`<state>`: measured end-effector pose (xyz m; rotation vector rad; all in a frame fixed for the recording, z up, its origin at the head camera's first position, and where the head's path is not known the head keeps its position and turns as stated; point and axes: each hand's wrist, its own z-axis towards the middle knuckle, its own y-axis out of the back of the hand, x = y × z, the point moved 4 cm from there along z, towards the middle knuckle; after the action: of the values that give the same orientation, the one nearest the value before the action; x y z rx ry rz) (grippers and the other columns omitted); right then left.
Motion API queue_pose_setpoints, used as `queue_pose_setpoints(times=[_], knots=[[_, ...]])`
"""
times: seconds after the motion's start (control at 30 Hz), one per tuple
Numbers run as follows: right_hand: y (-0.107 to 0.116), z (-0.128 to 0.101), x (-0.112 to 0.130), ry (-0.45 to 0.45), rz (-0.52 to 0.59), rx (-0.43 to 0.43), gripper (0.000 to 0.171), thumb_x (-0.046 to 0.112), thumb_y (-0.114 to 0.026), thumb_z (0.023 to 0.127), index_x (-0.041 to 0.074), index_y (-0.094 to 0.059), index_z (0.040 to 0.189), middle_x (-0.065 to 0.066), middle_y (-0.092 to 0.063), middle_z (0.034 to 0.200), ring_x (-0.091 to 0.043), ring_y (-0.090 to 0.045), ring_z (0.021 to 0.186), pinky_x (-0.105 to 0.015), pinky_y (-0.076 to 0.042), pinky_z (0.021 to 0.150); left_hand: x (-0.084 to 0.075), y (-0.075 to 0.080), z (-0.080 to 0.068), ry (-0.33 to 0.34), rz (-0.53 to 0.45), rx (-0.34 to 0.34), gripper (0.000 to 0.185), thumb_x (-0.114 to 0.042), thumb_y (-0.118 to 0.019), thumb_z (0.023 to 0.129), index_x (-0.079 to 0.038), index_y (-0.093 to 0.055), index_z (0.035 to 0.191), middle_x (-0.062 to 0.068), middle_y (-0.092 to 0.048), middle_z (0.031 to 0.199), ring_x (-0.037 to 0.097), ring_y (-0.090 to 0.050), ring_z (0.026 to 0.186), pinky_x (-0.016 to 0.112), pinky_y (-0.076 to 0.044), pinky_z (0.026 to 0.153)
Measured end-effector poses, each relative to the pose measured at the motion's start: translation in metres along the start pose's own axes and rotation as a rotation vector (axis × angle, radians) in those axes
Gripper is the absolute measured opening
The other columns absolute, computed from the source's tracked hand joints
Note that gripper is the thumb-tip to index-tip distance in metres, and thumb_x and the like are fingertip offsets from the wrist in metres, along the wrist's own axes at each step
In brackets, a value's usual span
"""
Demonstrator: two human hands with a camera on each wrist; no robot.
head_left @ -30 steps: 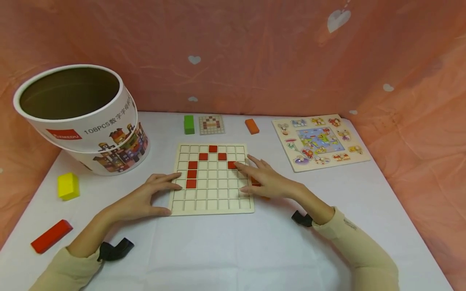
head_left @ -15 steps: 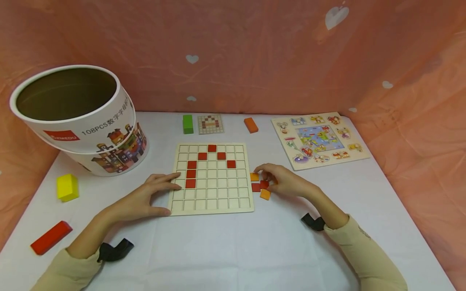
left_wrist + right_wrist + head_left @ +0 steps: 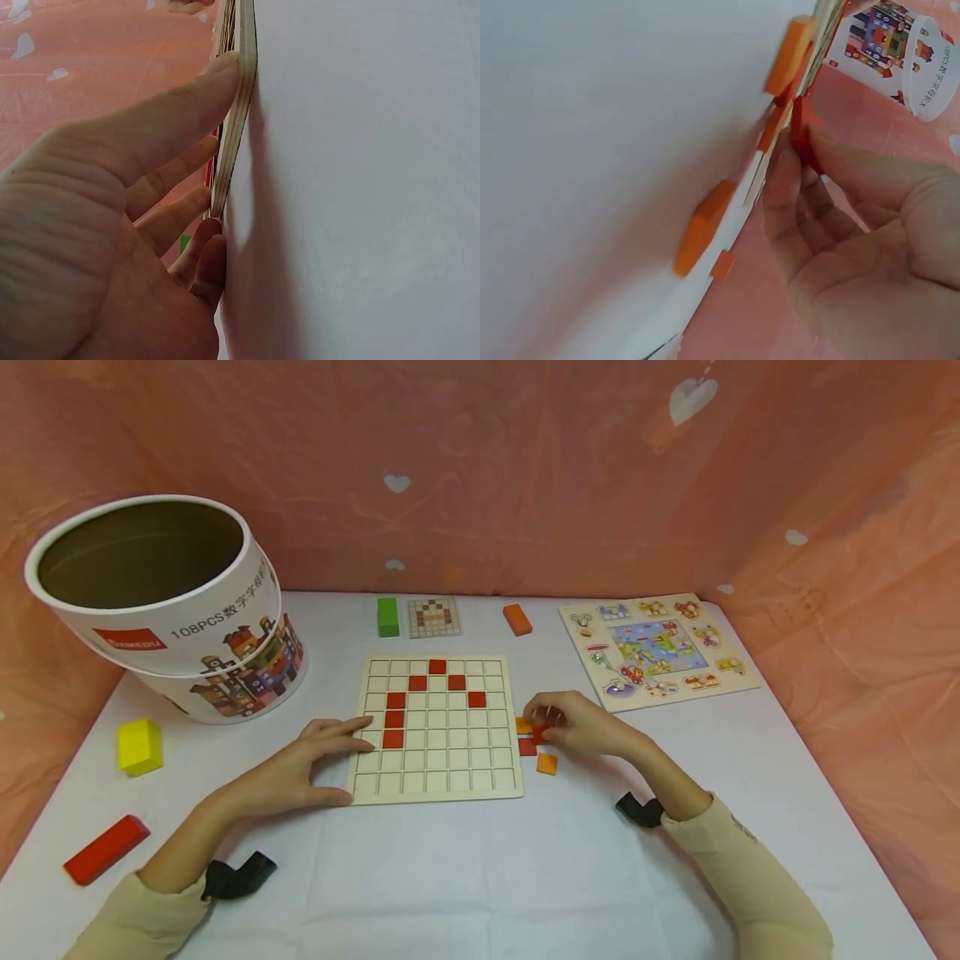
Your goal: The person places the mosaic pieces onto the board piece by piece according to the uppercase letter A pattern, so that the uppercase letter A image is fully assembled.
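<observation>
A pale wooden grid board (image 3: 450, 783) lies mid-table, with several red square tiles (image 3: 393, 719) set in its cells. My left hand (image 3: 300, 768) rests at the board's left side, fingertips on the edge and thumb by the near corner. The left wrist view shows that thumb against the layered board edge (image 3: 241, 97). Right of the board, my right hand (image 3: 585, 724) pinches a red tile (image 3: 801, 139) between thumb and index finger, raised off the table. Close by lie a red tile (image 3: 528, 747), an orange tile (image 3: 547, 764) and another orange tile (image 3: 522, 725), partly covered.
A white bucket (image 3: 225, 652) stands at left, near a yellow block (image 3: 140, 747) and a red block (image 3: 107, 850). Behind the board are a green block (image 3: 387, 617), a small pattern card (image 3: 435, 617) and an orange block (image 3: 517, 619). A picture puzzle (image 3: 660, 652) lies at right.
The right hand left the red tile at the board's right side and moved right to the loose tiles. It now pinches one red tile and lifts it. The left hand has stayed put.
</observation>
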<state>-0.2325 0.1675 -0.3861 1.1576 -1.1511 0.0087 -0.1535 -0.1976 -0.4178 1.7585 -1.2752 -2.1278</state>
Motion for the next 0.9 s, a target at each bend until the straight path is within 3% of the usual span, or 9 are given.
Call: queue_pose_setpoints(times=[0.27, 0.5, 0.7, 0.9], knots=[[-0.003, 0.039, 0.012, 0.017, 0.088, -0.035, 0.016, -0.011, -0.066, 0.086, -0.001, -0.067, 0.098, -0.008, -0.064, 0.091, -0.022, -0.056, 0.086, -0.032, -0.05, 0.08, 0.0, -0.001, 0.0, -0.004, 0.001, 0.0, 0.058, -0.022, -0.085, 0.077, -0.013, -0.064, 0.13, 0.009, -0.033, 0.159, 0.031, -0.028, 0.136, 0.065, -0.024, 0.107], [-0.017, 0.067, 0.024, 0.008, 0.107, -0.051, 0.012, -0.01, -0.067, 0.088, -0.004, -0.068, 0.098, -0.011, -0.065, 0.087, -0.019, -0.057, 0.079, -0.026, -0.049, 0.072, 0.001, 0.0, 0.0, -0.001, 0.004, 0.002, 0.058, -0.024, -0.085, 0.078, -0.015, -0.064, 0.131, 0.007, -0.033, 0.16, 0.03, -0.028, 0.135, 0.064, -0.024, 0.107], [-0.023, 0.075, 0.027, -0.017, 0.055, -0.08, 0.013, -0.011, -0.066, 0.087, -0.002, -0.07, 0.096, -0.013, -0.066, 0.089, -0.019, -0.057, 0.08, -0.026, -0.049, 0.073, 0.001, 0.0, 0.0, 0.003, -0.003, 0.001, 0.058, -0.023, -0.085, 0.078, -0.014, -0.064, 0.131, 0.008, -0.033, 0.16, 0.03, -0.028, 0.135, 0.064, -0.025, 0.107], [-0.024, 0.072, 0.029, -0.028, -0.036, -0.108, 0.014, -0.008, -0.069, 0.086, 0.0, -0.071, 0.097, -0.008, -0.07, 0.091, -0.019, -0.06, 0.084, -0.028, -0.051, 0.077, 0.0, 0.0, 0.0, 0.0, -0.015, -0.001, 0.058, -0.022, -0.085, 0.078, -0.013, -0.064, 0.13, 0.009, -0.033, 0.159, 0.03, -0.028, 0.135, 0.064, -0.024, 0.107]])
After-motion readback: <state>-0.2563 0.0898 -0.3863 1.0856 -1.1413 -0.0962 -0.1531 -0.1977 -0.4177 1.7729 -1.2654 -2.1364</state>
